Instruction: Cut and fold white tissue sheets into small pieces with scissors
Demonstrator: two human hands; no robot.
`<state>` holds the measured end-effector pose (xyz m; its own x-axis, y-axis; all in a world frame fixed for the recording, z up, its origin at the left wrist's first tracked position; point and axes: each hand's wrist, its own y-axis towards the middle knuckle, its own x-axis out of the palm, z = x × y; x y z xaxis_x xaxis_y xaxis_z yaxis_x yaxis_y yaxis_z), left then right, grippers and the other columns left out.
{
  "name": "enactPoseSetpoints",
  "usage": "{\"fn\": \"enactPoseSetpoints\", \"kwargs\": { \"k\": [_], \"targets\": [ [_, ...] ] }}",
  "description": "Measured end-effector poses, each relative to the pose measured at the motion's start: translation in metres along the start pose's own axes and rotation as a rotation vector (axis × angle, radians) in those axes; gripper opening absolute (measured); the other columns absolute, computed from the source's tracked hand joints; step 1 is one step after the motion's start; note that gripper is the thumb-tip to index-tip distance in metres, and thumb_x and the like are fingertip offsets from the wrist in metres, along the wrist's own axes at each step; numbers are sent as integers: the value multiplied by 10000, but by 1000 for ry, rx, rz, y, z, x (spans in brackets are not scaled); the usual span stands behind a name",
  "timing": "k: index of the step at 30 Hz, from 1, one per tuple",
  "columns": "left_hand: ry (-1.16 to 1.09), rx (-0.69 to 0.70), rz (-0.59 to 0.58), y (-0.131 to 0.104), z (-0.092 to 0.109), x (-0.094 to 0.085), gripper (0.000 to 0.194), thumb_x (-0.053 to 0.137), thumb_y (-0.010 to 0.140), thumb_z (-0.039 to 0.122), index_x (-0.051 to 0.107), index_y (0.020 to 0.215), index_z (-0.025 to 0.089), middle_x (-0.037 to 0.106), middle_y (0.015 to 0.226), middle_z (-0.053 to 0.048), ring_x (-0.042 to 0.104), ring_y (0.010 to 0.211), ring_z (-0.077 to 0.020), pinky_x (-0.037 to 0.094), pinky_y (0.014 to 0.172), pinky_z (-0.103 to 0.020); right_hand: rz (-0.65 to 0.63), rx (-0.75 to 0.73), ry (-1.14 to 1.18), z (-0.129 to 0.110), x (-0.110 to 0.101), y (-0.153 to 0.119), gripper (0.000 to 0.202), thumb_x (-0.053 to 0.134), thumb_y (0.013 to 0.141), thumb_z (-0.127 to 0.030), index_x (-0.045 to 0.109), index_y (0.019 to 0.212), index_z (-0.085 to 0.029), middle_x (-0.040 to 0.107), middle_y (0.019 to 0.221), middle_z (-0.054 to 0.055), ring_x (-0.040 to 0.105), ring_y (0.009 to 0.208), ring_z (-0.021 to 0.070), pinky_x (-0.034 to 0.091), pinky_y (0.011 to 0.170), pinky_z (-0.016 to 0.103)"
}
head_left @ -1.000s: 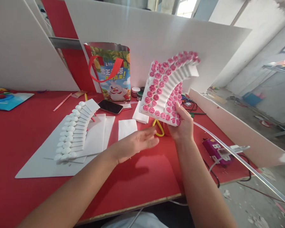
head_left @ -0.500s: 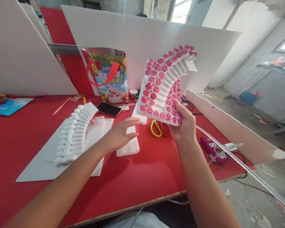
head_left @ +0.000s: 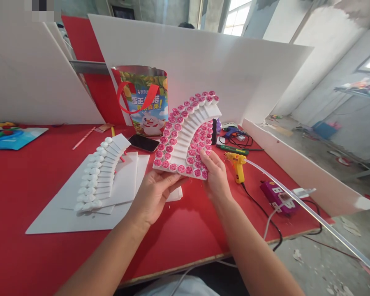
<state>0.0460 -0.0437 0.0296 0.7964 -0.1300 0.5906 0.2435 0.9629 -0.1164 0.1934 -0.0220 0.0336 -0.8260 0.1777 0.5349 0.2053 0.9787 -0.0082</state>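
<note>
The person holds the flower-covered stair model (head_left: 181, 142) in the air above the red bench (head_left: 188, 242), nearer than the printed bag (head_left: 144, 100) and to its right. The model's long axis runs obliquely: its broad straight base edge is toward the person, while the curved steps climb and bend away to the right, the narrow top pointing away from the bag's side. Pink-topped rosettes line both flanks of the steps. The right hand (head_left: 216, 174) grasps the model's lower right corner, thumb on its front; the left hand (head_left: 156, 191) supports the base edge, thumb along it, its other fingers partly hidden beneath. Left of the bag and nearer, a white stair piece (head_left: 103, 174) lies on white sheets (head_left: 52, 220), curving the same way. A phone (head_left: 144, 143) lies just before the bag; a yellow glue gun (head_left: 237, 159) stands well to its right.
</note>
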Motion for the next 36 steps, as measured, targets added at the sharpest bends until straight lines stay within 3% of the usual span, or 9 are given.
{"fn": "enactPoseSetpoints", "kwargs": {
  "k": [5,13,16,19,21,23,27,31,36],
  "targets": [
    [-37,-19,-46,-4,-1,-10,124,813,791,181,794,913,192,805,969,-36,745,1003,-206,570,1015,-388,-36,35,11,6,-3,-1,270,824,723,-365,654,877,-223,790,904,35,749,953,262,607,816,366],
    [-31,70,-31,-13,-6,-28,49,731,863,181,777,867,196,813,967,-32,758,984,-203,602,967,-410,-66,71,-25,10,-11,-8,349,836,730,-415,661,940,-199,794,937,42,752,932,246,596,816,349],
    [-23,91,-14,-14,-9,-30,61,724,864,181,779,884,197,812,968,-28,759,992,-205,601,974,-420,-87,76,-39,12,-12,-8,385,819,755,-437,676,1031,-210,793,1043,55,737,1036,264,592,881,371],
    [-40,112,41,-15,-10,-34,47,735,853,193,779,871,197,811,948,-21,767,957,-194,608,961,-403,-135,87,-102,12,-15,-8,516,613,893,-638,665,1206,-230,733,1274,75,661,1238,276,552,1012,417],
    [-48,128,76,-16,-9,-37,49,745,843,196,779,878,198,812,935,-20,770,940,-189,610,958,-394,-210,70,-250,12,-20,-11,706,322,962,-753,625,1338,-238,652,1419,83,555,1382,275,479,1120,454],
    [-45,153,100,-17,-7,-42,52,747,835,189,779,875,197,813,913,-22,774,929,-190,610,963,-396,-319,13,-522,13,-29,-16,809,157,981,-751,564,1445,-229,543,1541,88,415,1496,264,364,1218,473],
    [-24,232,141,-21,4,-48,74,723,824,157,784,843,193,816,886,-38,782,906,-208,625,944,-415,-597,-193,-1229,22,-49,-30,862,173,1003,-705,436,1554,-97,325,1657,169,212,1579,295,197,1285,522],
    [-27,301,215,-23,19,-49,107,699,807,122,779,779,188,813,843,-41,784,909,-211,620,959,-390,-677,-299,-1728,33,-61,-45,919,235,1000,-689,399,1538,38,309,1622,271,253,1554,363,292,1248,561],
    [-17,336,284,-26,36,-49,162,667,826,92,786,863,196,813,914,-23,780,894,-204,624,970,-398,-622,-512,-1990,27,-95,-77,905,303,996,-678,458,1492,63,410,1565,281,424,1471,375,450,1166,517]
  ]
}}
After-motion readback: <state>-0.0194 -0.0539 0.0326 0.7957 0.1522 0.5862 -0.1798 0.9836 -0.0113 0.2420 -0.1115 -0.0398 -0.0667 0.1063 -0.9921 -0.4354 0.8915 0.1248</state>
